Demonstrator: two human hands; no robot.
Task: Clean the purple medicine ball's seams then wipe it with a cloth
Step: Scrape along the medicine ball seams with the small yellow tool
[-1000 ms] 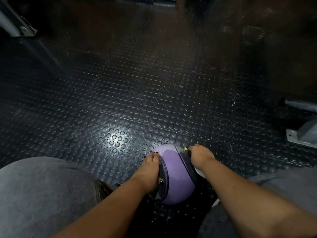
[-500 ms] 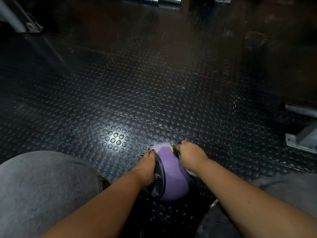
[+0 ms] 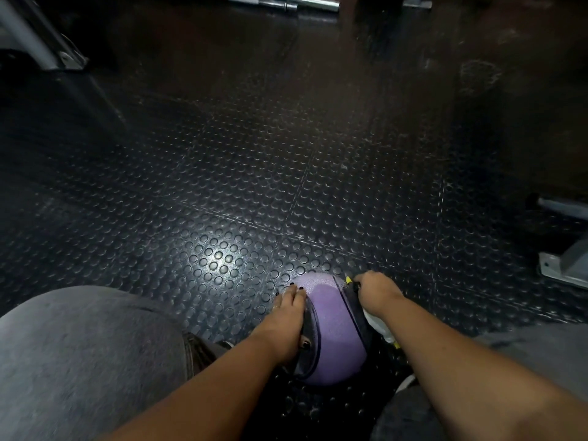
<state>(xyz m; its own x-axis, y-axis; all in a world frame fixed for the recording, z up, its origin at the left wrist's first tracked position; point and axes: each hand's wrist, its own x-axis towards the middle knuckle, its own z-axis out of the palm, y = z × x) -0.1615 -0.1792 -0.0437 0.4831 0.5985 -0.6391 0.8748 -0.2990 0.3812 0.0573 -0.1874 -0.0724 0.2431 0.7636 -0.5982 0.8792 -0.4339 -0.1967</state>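
Note:
The purple medicine ball with dark side panels rests on the floor between my knees. My left hand lies over its left panel, fingers spread, holding the ball steady. At the ball's upper right seam my right hand is closed around a small yellow-tipped tool, whose tip touches the seam. A white object with a yellow bit lies under my right wrist, beside the ball; I cannot tell if it is a cloth or a bottle.
Black studded rubber floor stretches ahead. My grey-clad knees flank the ball. Metal bars lie at the far top, a grey frame leg stands top left, and a metal base sits at right.
My right hand slid left along the top of the ball with the tool, then back to the right seam. The left hand stayed on the ball.

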